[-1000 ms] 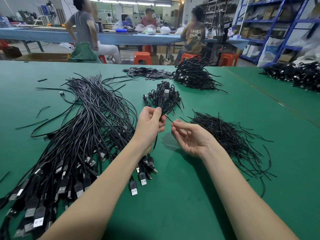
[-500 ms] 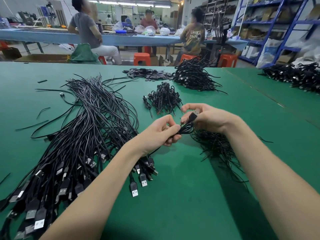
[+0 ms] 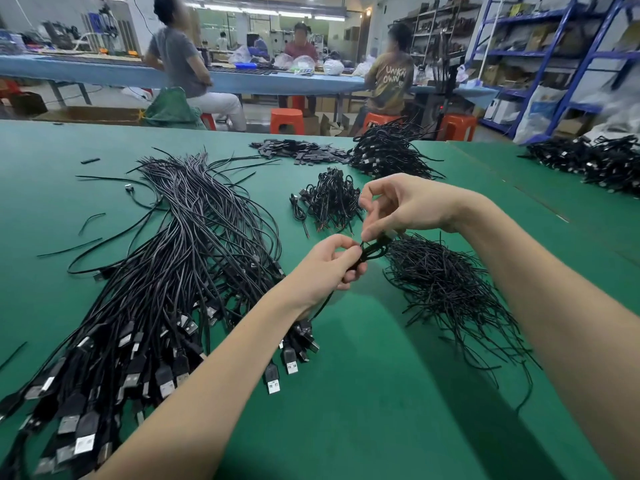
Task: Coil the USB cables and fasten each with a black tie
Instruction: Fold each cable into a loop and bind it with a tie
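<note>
A busy workroom lay beyond the green table (image 3: 346, 427).

Across the aisle a long blue bench (image 3: 104, 72) ran the width of the room, strewn with bags and small goods too blurred to name. Three people sat at it: one in a grey shirt (image 3: 176, 60), one in a brown printed shirt (image 3: 389, 81), one in red (image 3: 300, 50) facing this way. Orange stools (image 3: 286, 121) stood along the near side, a green sack (image 3: 171, 109) slumped beside one. Blue metal shelving (image 3: 568, 53) on the right held cardboard boxes.
</note>
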